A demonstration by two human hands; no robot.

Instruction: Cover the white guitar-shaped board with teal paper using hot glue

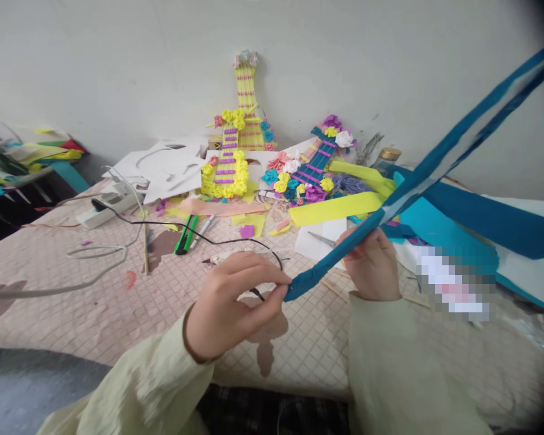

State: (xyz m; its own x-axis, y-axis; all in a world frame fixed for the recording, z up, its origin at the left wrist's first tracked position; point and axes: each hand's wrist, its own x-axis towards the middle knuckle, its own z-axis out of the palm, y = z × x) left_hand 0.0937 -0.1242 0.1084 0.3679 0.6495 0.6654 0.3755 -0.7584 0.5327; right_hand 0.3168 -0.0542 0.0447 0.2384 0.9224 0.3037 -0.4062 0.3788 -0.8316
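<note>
At the back of the table (95, 317), before a grey wall (118, 72), I could make out a jar (390, 154) with a gold-coloured lid, its contents too hidden to read on my feed. A quilted, diamond-patterned cover with brown patches spread under everything. A white power strip (106, 208) sat to the left, a green cutter (185, 234) lay beside a white pen (202, 232), and two yellow stringed pieces (229, 160) trimmed with paper flowers leaned at the rear, a blue stringed piece (315, 163) to their right. Blue paper sheets (503, 220) covered the right side

Nearer me, the blue strip (335, 251) was held above the table, slanting up to the right edge of my view, a white band showing along its upper part. The left hand (240, 302) had thumb and forefinger pinched on its lower tip. The right hand (374, 269) gripped it farther up, fingers curled and partly hidden behind it; a pointed silver blade (321, 238) showed beside that hand, though I could not tell whether it was held
</note>
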